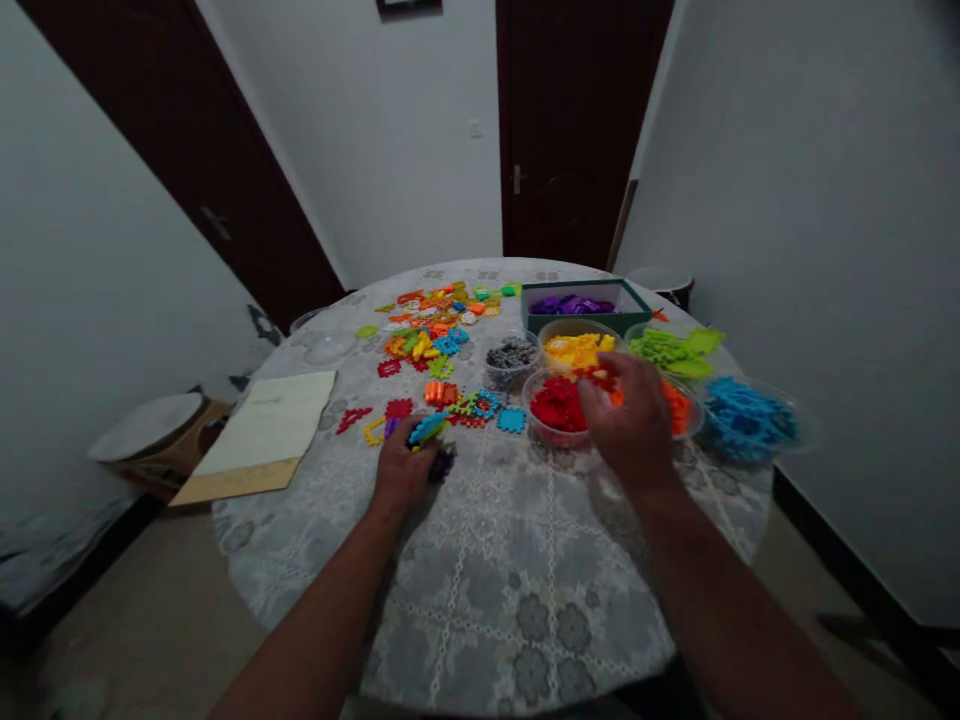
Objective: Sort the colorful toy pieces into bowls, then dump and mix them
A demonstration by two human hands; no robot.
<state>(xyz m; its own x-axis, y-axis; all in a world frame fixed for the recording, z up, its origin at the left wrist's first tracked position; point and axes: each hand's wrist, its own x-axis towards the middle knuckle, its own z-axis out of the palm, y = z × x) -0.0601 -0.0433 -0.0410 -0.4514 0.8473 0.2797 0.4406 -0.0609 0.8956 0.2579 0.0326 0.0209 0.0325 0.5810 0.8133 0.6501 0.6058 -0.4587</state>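
So the left hand (405, 465) is resting down on the bench (525, 560), fingers curled around a little clump of plastic pieces (429, 432), blue and green on top with something dark purple poking out by the fingertips, so it's clearly got hold of those. The right hand (626, 415) is hovering over the bowl of red pieces (555, 405), fingers bent downward with a bit of red and orange showing at the tips, but honestly I can't tell if it's actually pinching a piece or just touching the heap, too blurry there. Right behind that bowl is a bowl of yellow pieces (577, 348), and just left of that one a small bowl of grey pieces (511, 357). An orange bowl (679, 408) is mostly hidden behind the right hand, and further right there's a bowl of blue pieces (746, 418) near the bench edge. A pile of light green pieces (675, 350) sits behind those, and a dark green box (585, 300) with purple bits in it is at the far side. The unsorted mixed pile (439, 325) is spread over the far left of the bench, with a few loose strays trailing toward the left hand. A flat piece of cardboard (262, 430) hangs over the left edge.
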